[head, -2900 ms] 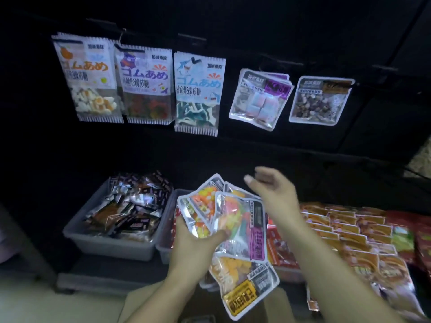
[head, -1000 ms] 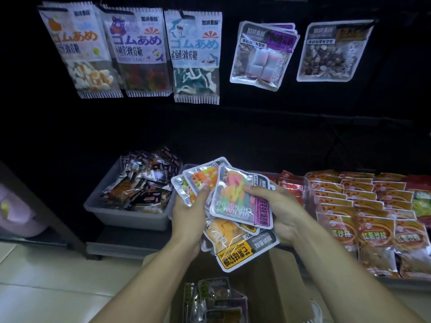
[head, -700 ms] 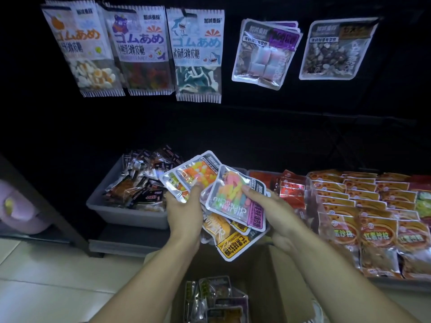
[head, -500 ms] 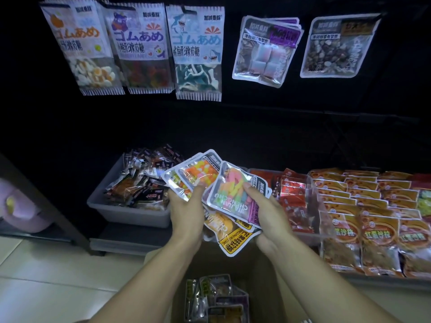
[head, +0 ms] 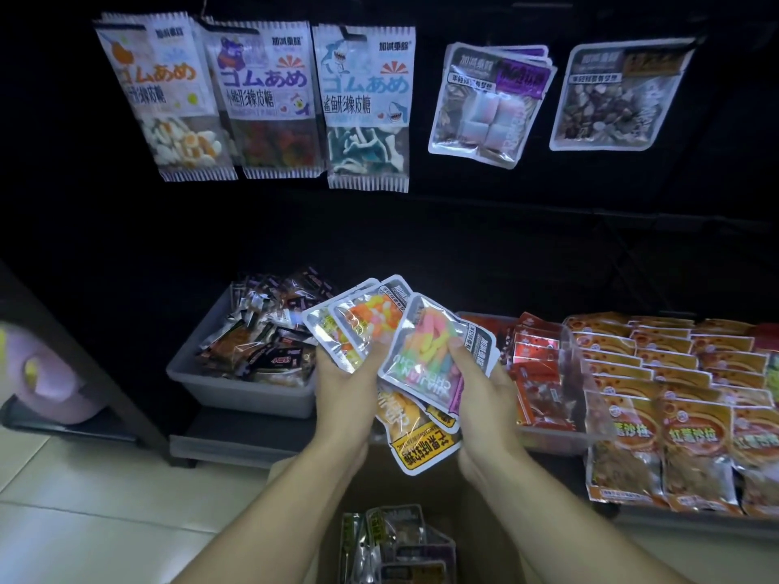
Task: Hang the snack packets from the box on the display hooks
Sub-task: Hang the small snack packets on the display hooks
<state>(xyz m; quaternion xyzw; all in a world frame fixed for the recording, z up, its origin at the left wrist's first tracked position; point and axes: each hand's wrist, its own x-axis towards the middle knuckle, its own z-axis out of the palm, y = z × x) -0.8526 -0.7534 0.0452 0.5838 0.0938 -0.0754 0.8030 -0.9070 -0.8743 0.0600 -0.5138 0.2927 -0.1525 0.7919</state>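
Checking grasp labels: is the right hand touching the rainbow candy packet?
Touching. The head view shows the right hand gripping the rainbow packet, its thumb pressed on the front and fingers curled behind its right edge.

Cardboard box (head: pixel 476 537) cut by bottom edge; orange packet (head: pixel 415 432) half behind others.

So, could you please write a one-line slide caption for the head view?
Both hands, left and right, fan snack packets above the box, below five hung packets.
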